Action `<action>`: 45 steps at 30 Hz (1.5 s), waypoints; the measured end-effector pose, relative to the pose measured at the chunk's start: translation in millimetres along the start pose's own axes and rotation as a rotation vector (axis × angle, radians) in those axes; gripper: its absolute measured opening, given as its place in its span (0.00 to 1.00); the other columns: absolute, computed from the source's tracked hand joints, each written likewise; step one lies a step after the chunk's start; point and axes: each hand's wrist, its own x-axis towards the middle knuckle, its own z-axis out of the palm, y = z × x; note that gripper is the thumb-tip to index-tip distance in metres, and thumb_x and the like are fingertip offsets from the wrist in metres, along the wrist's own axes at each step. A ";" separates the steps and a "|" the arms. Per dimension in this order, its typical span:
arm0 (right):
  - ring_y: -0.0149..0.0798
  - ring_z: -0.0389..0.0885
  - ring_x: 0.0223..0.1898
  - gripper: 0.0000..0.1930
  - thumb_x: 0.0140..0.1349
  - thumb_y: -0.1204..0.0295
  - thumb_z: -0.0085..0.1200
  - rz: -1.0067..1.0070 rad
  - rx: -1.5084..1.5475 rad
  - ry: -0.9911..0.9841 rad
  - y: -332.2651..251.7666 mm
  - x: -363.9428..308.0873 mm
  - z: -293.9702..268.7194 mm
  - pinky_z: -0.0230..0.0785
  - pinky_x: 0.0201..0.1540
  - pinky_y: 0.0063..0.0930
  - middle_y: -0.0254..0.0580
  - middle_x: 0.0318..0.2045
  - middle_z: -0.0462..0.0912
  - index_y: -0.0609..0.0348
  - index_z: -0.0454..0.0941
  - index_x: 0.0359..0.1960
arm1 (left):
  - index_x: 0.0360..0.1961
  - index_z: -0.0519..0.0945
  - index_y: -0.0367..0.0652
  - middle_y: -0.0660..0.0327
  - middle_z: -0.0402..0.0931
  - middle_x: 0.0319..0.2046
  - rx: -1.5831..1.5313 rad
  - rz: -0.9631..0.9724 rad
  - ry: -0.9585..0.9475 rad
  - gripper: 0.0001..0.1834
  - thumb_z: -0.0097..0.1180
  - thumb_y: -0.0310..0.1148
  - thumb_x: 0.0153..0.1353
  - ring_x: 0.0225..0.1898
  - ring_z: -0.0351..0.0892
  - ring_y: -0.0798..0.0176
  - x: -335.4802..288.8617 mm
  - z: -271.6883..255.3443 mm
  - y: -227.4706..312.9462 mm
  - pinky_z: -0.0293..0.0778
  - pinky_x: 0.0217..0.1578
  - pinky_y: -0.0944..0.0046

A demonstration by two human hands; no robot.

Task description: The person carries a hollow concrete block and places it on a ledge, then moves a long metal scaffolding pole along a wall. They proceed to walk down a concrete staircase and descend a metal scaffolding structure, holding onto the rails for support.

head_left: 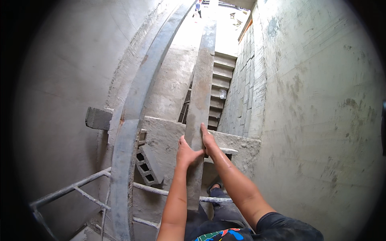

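A long grey-brown plank [201, 84] runs away from me, its near end close to my body and its far end up in the bright light. My left hand [187, 154] is closed on its left edge, the thumb laid over the top face. Slightly farther along, my right hand [208, 140] grips the opposite edge, with some fingers hidden beneath. Left of it, a bluish-grey long beam [138, 92] lies roughly alongside, touched by neither hand.
White-stained scaffold bars [150, 189] cross near my legs. Hollow concrete blocks [148, 165] lean at the left, below a grey block [98, 118]. Concrete stairs [221, 82] descend beyond the ledge [245, 148]. Plastered walls [317, 100] flank both sides. A distant person [198, 8] stands at the top.
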 end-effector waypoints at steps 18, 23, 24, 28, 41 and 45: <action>0.52 0.77 0.57 0.47 0.65 0.32 0.39 -0.096 -0.290 0.253 46.0 25.2 -122.3 0.64 0.59 0.37 0.63 0.52 0.80 0.73 0.76 0.55 | 0.49 0.75 0.32 0.38 0.82 0.42 -0.345 -0.163 -0.141 0.43 0.61 0.66 0.54 0.47 0.81 0.38 -36.9 149.6 -41.1 0.75 0.48 0.48; 0.54 0.76 0.58 0.46 0.66 0.33 0.37 -0.178 -0.281 0.265 83.9 20.9 -127.0 0.64 0.60 0.38 0.65 0.52 0.80 0.73 0.76 0.55 | 0.50 0.75 0.32 0.38 0.81 0.42 -0.380 -0.164 -0.126 0.42 0.62 0.65 0.54 0.47 0.82 0.39 -62.7 152.7 -57.1 0.75 0.48 0.49; 0.54 0.76 0.58 0.46 0.67 0.33 0.37 -0.206 -0.252 0.269 96.8 19.9 -132.8 0.64 0.60 0.38 0.65 0.52 0.80 0.73 0.77 0.54 | 0.50 0.75 0.32 0.38 0.81 0.42 -0.374 -0.157 -0.135 0.42 0.63 0.65 0.54 0.47 0.82 0.39 -70.1 153.5 -59.6 0.75 0.48 0.49; 0.61 0.76 0.57 0.45 0.67 0.33 0.34 -0.207 -0.358 0.279 125.3 -13.6 -120.4 0.64 0.59 0.42 0.70 0.49 0.80 0.72 0.78 0.52 | 0.49 0.75 0.31 0.39 0.82 0.42 -0.354 -0.170 -0.133 0.41 0.63 0.63 0.55 0.47 0.82 0.41 -104.6 143.5 -84.3 0.75 0.47 0.50; 0.71 0.76 0.51 0.46 0.65 0.32 0.37 -0.243 -0.426 0.294 207.9 -97.9 -119.4 0.66 0.53 0.51 0.79 0.41 0.78 0.77 0.78 0.38 | 0.48 0.76 0.29 0.41 0.82 0.41 -0.373 -0.088 -0.078 0.36 0.64 0.56 0.59 0.45 0.83 0.43 -210.1 151.9 -149.3 0.75 0.47 0.54; 0.68 0.76 0.53 0.47 0.64 0.31 0.37 -0.158 -0.362 0.322 251.2 -124.3 -131.8 0.67 0.55 0.48 0.77 0.43 0.79 0.77 0.79 0.41 | 0.50 0.74 0.23 0.45 0.83 0.40 -0.358 -0.103 -0.153 0.39 0.62 0.57 0.61 0.44 0.83 0.54 -251.4 162.3 -166.2 0.74 0.47 0.59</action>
